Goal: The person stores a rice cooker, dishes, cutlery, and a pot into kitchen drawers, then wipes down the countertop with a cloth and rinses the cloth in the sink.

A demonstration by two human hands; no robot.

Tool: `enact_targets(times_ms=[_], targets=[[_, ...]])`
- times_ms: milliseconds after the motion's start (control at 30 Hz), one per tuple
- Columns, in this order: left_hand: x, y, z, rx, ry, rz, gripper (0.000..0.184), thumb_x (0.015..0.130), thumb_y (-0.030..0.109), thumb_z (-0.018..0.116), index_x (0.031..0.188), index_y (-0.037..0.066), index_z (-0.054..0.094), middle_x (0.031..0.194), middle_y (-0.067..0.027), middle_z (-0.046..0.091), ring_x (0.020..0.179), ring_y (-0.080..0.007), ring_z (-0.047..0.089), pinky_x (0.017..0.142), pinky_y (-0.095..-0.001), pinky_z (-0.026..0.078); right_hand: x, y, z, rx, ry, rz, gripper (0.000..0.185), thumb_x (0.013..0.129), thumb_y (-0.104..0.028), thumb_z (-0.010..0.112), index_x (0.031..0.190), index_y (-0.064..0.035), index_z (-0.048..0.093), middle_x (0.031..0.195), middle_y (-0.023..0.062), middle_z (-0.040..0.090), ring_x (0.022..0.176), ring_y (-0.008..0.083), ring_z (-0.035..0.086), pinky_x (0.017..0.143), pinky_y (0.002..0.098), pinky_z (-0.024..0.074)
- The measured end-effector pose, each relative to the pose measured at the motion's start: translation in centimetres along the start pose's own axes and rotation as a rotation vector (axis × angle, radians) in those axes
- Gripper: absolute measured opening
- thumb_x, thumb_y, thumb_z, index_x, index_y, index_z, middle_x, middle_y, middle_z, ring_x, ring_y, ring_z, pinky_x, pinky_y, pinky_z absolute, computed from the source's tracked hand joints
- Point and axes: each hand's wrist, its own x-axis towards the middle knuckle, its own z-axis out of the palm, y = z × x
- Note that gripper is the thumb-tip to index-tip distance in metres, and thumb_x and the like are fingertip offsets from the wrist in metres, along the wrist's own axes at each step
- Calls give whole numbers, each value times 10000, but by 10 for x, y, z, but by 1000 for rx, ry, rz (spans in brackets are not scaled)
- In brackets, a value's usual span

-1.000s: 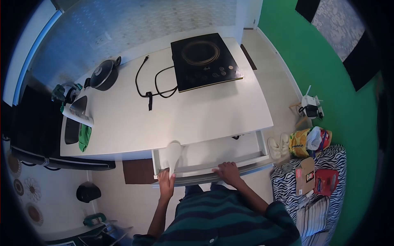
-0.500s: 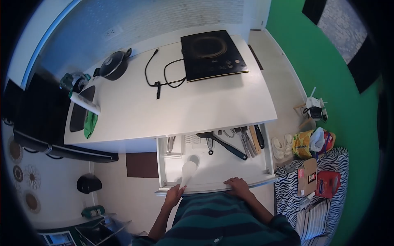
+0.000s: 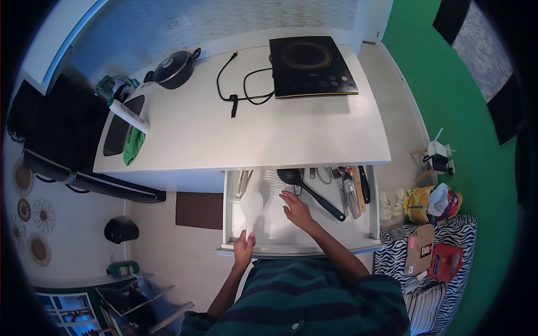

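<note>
In the head view, my left hand (image 3: 244, 249) is closed around the handle of a white rice paddle (image 3: 252, 206), its broad end pointing away from me over the left part of the open drawer (image 3: 297, 245). My right hand (image 3: 297, 211) reaches into the drawer with its fingers apart, holding nothing. Just to its right lies a black ladle (image 3: 316, 197), its bowl toward the back. A small metal utensil (image 3: 297, 189) lies partly beneath the ladle. Several forks and knives (image 3: 348, 196) lie farther right, alongside a black-handled utensil (image 3: 365, 185).
Above the drawer is a white countertop (image 3: 252, 137) bearing an induction cooker (image 3: 311, 67) with its cord, a lidded black pot (image 3: 175, 70), and a white bottle (image 3: 129, 116) by the sink (image 3: 116, 139). A zebra-patterned surface (image 3: 389, 255) with bags stands to the right.
My right hand has left the drawer's front edge and moved forward inside. My left hand has lifted slightly with the rice paddle. The view has shifted a little.
</note>
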Motion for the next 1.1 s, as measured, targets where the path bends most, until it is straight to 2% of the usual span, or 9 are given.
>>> enact_targets(times_ms=[67,167,333,400,467,567,800,967,1100], targets=[[14,8,11,-7,33,-72,338,905,304,414,831,-11,513,587,-118,549,522,-219,531,529,-343,419,13,1,17,22,-75,85,291,797,-169,560,1067,-61,538,1028,65,571,826,227,589,667,325,478],[36,20,23,7,-5,-100,304,892,273,412,799,-4,495,622,-110,530,573,-206,514,569,-318,400,25,-7,30,686,-330,482,352,813,-253,583,1085,-37,527,890,52,592,724,172,576,624,299,463],[73,12,21,258,50,315,225,821,187,449,948,26,541,861,-161,549,863,-318,518,780,-429,370,18,-8,44,1034,-35,757,334,777,-190,624,1055,-27,536,775,25,559,661,117,539,548,244,447],[92,21,6,483,271,389,246,767,170,521,987,68,564,961,-120,524,955,-305,467,892,-450,319,20,-1,37,900,6,787,285,779,-169,592,1041,-67,542,743,20,539,656,114,525,563,246,451],[95,2,-4,761,128,445,280,741,176,562,1003,79,570,973,-107,521,969,-287,458,927,-450,305,15,7,30,880,143,823,206,776,-144,545,968,-72,558,709,54,537,646,123,523,558,273,450],[83,-24,-2,914,-29,444,329,696,214,635,1006,113,595,949,-82,529,944,-254,475,963,-439,291,-11,24,-5,311,208,434,203,778,-163,528,929,-30,551,745,118,559,652,179,549,577,328,454],[31,-4,-2,941,-239,178,476,673,247,699,1091,77,549,1042,-105,525,993,-283,493,920,-415,340,-89,76,-65,-136,-251,212,182,716,-142,586,852,-22,577,788,148,568,759,332,566,666,400,451],[67,50,45,270,-137,335,561,716,180,669,1183,-13,425,1189,-179,438,1085,-354,449,849,-362,435,-62,71,-81,-251,321,249,249,693,-99,630,915,-18,554,860,159,526,815,337,535,706,412,431],[120,22,104,713,-156,378,758,753,354,613,1297,-39,262,1360,-256,186,1238,-393,261,971,-425,309,-29,68,-101,-577,536,422,385,688,-114,633,1022,0,479,951,169,499,894,356,497,770,438,383]])
